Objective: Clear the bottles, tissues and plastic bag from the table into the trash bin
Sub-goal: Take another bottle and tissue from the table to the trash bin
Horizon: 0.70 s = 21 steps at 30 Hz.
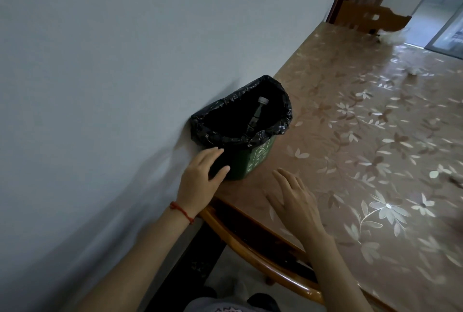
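A green trash bin [253,159] with a black liner [283,111] stands on the table's near left corner against the wall. Inside it lies a dark bottle [255,115] with a grey cap. My left hand [203,176] rests against the bin's near side, fingers straight, thumb on the bin wall. My right hand [293,199] hovers flat over the table just right of the bin, fingers straight, holding nothing. White crumpled tissues lie far off: one [416,70] mid-table and one [393,37] near the far edge.
The table [350,136] has a glossy flower-patterned cover and a wooden rim. A grey wall runs along its left side. A wooden chair back [370,17] stands at the far end, with a doorway behind. A blurred object [457,180] sits at the right edge.
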Motion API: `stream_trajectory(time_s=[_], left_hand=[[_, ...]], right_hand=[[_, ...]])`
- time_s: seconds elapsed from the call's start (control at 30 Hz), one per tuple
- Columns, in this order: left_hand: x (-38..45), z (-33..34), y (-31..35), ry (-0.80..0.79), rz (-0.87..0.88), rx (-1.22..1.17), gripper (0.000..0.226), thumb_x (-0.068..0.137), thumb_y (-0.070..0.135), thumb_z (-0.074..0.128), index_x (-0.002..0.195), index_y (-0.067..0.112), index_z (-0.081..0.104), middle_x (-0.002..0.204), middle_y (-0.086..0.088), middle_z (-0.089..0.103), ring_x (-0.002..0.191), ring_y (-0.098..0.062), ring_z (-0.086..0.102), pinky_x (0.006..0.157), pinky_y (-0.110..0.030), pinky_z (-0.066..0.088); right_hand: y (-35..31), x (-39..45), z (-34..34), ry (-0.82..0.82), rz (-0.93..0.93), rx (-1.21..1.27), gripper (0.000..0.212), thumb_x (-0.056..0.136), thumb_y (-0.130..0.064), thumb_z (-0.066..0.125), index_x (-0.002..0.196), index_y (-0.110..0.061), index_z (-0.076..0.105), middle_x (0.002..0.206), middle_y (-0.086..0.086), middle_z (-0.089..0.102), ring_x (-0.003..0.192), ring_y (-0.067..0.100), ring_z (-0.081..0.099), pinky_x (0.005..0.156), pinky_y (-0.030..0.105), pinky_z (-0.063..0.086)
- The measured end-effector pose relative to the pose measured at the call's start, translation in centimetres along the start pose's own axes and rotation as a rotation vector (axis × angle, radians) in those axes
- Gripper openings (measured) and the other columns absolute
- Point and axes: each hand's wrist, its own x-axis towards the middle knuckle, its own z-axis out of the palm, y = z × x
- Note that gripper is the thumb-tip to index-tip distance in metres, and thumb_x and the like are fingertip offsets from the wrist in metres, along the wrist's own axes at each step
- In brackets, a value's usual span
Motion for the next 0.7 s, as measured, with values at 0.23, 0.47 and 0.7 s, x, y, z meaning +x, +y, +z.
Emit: stream_trajectory(time_s=[0.23, 0.47, 0.7], left_hand=[[-2.5, 2.0, -1.0, -0.24, 0.097, 0.325, 0.06, 0.086, 0.048, 0.036, 0.125, 0.006, 0.053, 0.126, -0.015, 0.057, 0.119, -0.032, 0.051, 0.098, -0.037, 0.031], [-2.5, 3.5, -0.4, -0.362, 0.159, 0.327, 0.066, 0.086, 0.052, 0.03, 0.128, 0.005, 0.051, 0.132, -0.016, 0.053, 0.126, -0.032, 0.044, 0.101, -0.045, 0.035], [-1.6, 5.1, 0.6, -0.477, 0.371, 0.295, 0.066, 0.086, 0.052, 0.03, 0.128, 0.006, 0.051, 0.131, -0.016, 0.053, 0.125, -0.031, 0.045, 0.102, -0.041, 0.034]], right_hand=[[0.9, -2.0, -0.1, -0.014, 0.07, 0.014, 0.049, 0.088, -0.038, 0.054, 0.127, -0.008, 0.051, 0.13, 0.011, 0.055, 0.12, 0.026, 0.052, 0.093, 0.038, 0.046], [1.5, -4.8, -0.1, -0.04, 0.207, 0.01, 0.055, 0.089, -0.045, 0.042, 0.132, -0.01, 0.045, 0.137, 0.01, 0.048, 0.125, 0.025, 0.046, 0.097, 0.043, 0.047], [1.0, -8.9, -0.9, 0.052, 0.472, 0.016, 0.053, 0.091, -0.039, 0.049, 0.133, -0.009, 0.042, 0.139, 0.012, 0.046, 0.127, 0.026, 0.043, 0.101, 0.04, 0.04]])
